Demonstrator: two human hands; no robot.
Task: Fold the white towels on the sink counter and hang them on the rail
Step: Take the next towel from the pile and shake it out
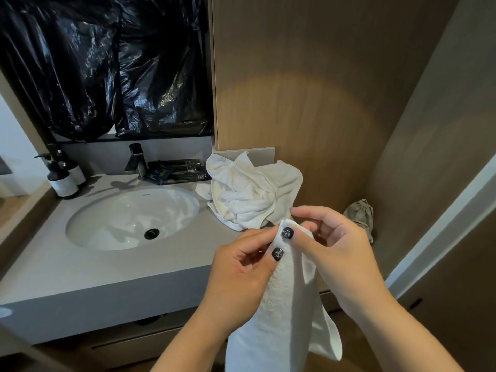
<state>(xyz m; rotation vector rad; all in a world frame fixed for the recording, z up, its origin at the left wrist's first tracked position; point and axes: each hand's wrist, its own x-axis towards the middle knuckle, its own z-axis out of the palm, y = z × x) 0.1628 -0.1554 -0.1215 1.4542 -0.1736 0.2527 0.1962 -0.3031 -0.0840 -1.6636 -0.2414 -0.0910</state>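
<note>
Nearest the camera, a white towel (284, 312) hung limp from both hands, in front of the counter's (107, 275) front edge and off its surface. The left hand (241, 267) pinched the towel's top edge between thumb and curled fingers (277, 254), and the right hand (332, 245) pinched the same bunched corner just beside it, its thumb pressed on the cloth. The two grips nearly touched. Below them the cloth fell in a long doubled strip, one loose flap swinging out to the right.

Judging by that drape, the towel was soft, light and floppy, with a nubbly terry face that should not slip through a pinch. It would hold no shape of its own, so the sensible places to take it were the corners or the hemmed edge, with the hands spread apart to pull the edge straight before folding. Gripped mid-cloth it would likely sag and bunch.

Further back, the pile of towels (249, 191) lay crumpled on the counter's right end, just beside the sink (131, 218), its folds tangled so that single corners were hard to pick out. Behind the basin stood the tap (137, 161), dark packets (177, 171) and two pump bottles (63, 175). No rail showed in this view. A grey bag (361, 217) sat low against the wooden wall (308, 89).
</note>
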